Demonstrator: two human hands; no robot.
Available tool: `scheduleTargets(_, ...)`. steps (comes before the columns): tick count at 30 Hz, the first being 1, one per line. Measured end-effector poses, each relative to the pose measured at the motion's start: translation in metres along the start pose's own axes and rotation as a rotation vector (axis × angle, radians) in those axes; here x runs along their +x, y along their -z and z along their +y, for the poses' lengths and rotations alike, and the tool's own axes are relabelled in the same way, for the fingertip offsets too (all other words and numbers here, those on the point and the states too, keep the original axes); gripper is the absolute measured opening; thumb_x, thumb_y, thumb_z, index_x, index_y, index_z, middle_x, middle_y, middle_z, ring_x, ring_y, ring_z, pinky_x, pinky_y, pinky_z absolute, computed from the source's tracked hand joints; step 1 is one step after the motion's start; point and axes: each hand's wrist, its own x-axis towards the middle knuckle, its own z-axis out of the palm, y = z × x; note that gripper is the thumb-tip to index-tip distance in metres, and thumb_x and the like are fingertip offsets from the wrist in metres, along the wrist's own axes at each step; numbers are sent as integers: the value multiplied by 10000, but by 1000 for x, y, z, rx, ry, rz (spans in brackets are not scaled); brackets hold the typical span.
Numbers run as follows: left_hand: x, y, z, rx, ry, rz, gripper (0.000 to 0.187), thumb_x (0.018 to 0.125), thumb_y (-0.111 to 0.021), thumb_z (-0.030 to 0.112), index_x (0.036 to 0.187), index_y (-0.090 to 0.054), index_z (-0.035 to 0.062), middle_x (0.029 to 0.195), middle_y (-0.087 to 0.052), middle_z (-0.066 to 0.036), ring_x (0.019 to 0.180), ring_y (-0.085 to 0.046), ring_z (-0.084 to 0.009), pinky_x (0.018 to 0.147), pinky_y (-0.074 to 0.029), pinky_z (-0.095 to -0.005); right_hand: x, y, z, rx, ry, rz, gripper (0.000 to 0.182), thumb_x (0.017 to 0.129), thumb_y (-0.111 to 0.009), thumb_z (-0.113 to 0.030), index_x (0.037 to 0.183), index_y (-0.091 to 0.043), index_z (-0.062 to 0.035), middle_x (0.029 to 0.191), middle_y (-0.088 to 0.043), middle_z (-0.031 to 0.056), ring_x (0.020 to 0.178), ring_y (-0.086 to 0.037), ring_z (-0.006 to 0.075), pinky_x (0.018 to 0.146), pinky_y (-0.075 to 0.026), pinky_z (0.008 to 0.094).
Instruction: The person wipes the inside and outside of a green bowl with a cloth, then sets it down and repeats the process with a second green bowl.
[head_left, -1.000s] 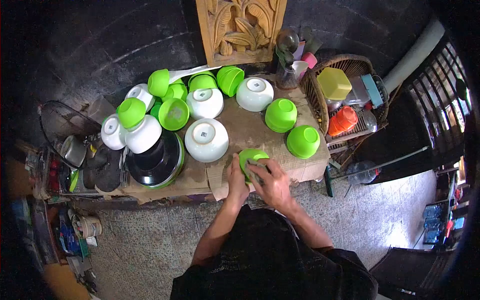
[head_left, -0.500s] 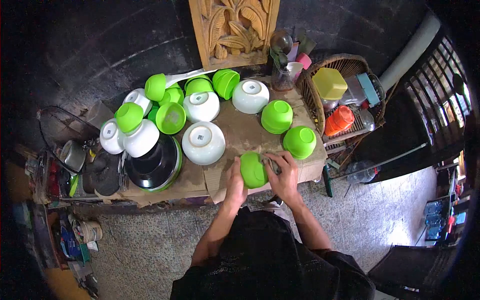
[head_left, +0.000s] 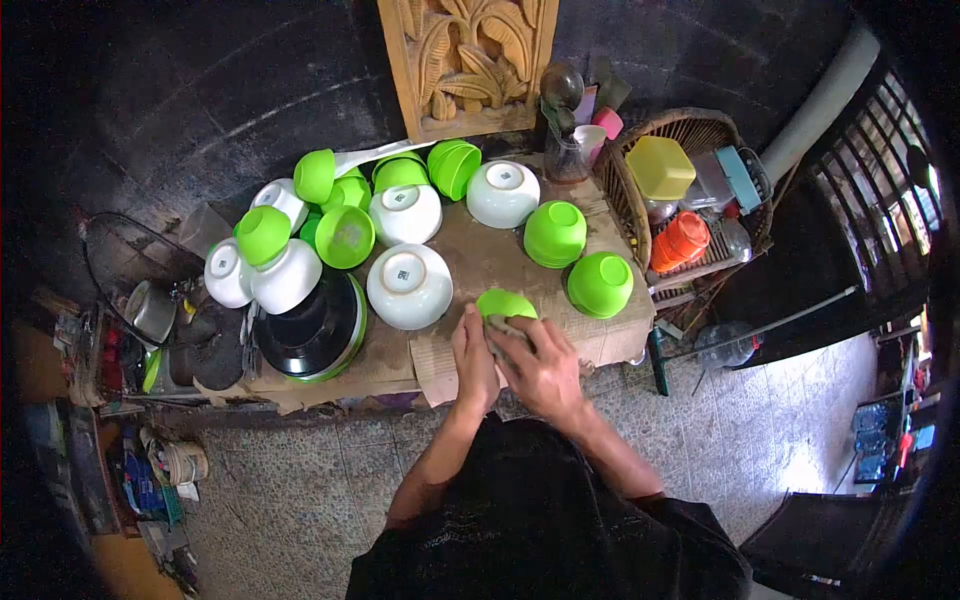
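Over the front edge of the table, my left hand (head_left: 475, 362) is closed on a small green bowl (head_left: 507, 302). My right hand (head_left: 545, 374) presses a greyish cloth (head_left: 508, 332) against the bowl's near side; most of the cloth is hidden under the fingers. To the right of my hands, a green bowl (head_left: 600, 285) rests upside down, with upturned green bowls (head_left: 555, 235) that look stacked behind it. A white bowl (head_left: 409, 287) lies upside down to the left, and another white bowl (head_left: 503, 195) farther back.
Several green and white bowls are heaped at the back left beside a black-lidded round pot (head_left: 310, 330). A wicker basket (head_left: 640, 215) with a yellow container (head_left: 660, 168) and orange cups (head_left: 680, 242) stands at the right. Cardboard (head_left: 460, 270) covers the table.
The green bowl has tilted in my hands, so less of it shows. My right hand has moved left across it with the cloth, closer to my left hand.
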Motion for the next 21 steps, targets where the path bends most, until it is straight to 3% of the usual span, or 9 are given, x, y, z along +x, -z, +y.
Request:
scheduleTargets(3,3,4,2,-216,116,38,470,1142,-362,411,1217,-640,40,1138,-685,-77,1045,-661,-190,934,-527,-343,-14,-4,7,17,73,-27,374,774,-787,-145,1146,-755,-136,1151,-647,72,947,-644,283,816,-573,404)
scheduleTargets(4,10,12,-3,-321,186,-21,489,1125,-375,460,1249,-633,64,1191,-695,-77,1111,-667,-231,966,-538,-395,-20,-5,11,18,102,-35,381,761,-795,-129,1140,-762,-153,1157,-648,64,938,-640,269,797,-571,394)
scheduleTargets(8,23,24,3,-587,363,-88,425,1117,-390,417,1298,-611,102,1258,-691,-57,1170,-654,-259,1016,-528,-451,-38,-10,27,75,87,92,396,727,-837,-75,1107,-766,-162,1172,-662,63,921,-643,258,755,-565,383)
scheduleTargets(13,19,20,0,-686,352,-195,430,1116,-394,401,1339,-590,91,1320,-662,-82,1221,-632,-267,1060,-510,-483,-35,-1,37,74,82,189,482,673,-863,-27,1123,-758,-163,1138,-667,82,926,-656,269,747,-555,383)
scheduleTargets(18,12,19,7,-648,363,-190,457,1115,-391,406,1377,-576,80,1339,-655,-101,1245,-625,-271,1075,-508,-482,-18,-1,31,273,-158,358,355,775,-811,17,1108,-738,-79,1081,-662,129,901,-668,299,766,-545,383)
scheduleTargets(21,9,19,8,-599,323,-231,455,1119,-391,398,1382,-572,73,1326,-660,-109,1226,-641,-272,1061,-524,-447,1,10,32,322,-303,312,269,832,-769,15,1092,-732,-41,1016,-657,157,871,-673,307,769,-540,381)
